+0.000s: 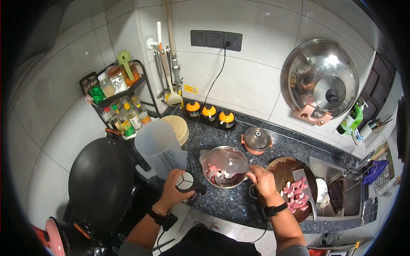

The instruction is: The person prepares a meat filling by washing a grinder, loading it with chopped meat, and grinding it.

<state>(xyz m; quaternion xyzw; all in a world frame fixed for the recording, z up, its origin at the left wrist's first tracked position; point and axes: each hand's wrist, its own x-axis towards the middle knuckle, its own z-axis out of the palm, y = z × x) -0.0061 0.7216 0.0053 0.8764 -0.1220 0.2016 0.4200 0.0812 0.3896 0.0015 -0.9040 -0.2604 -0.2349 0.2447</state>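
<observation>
My left hand point(173, 190) is wrapped around a black appliance part with a white top point(184, 180), near the counter's front edge. My right hand point(261, 179) pinches the edge of a translucent lid point(225, 161) that lies tilted over a steel bowl point(224, 185). Pink and red meat pieces point(213, 172) show inside the bowl. To the right, more cut raw meat point(296, 195) lies on a round wooden cutting board point(282, 164) and on the blade of a cleaver point(299, 174). A black cord rises behind my left hand to a wall socket.
A large translucent measuring jug point(160, 150) stands behind my left hand. A black wok point(101, 182) is at the left, below a seasoning rack point(123, 92). A small lidded pot point(257, 140) stands behind the bowl. The sink point(352, 198) lies right of the board.
</observation>
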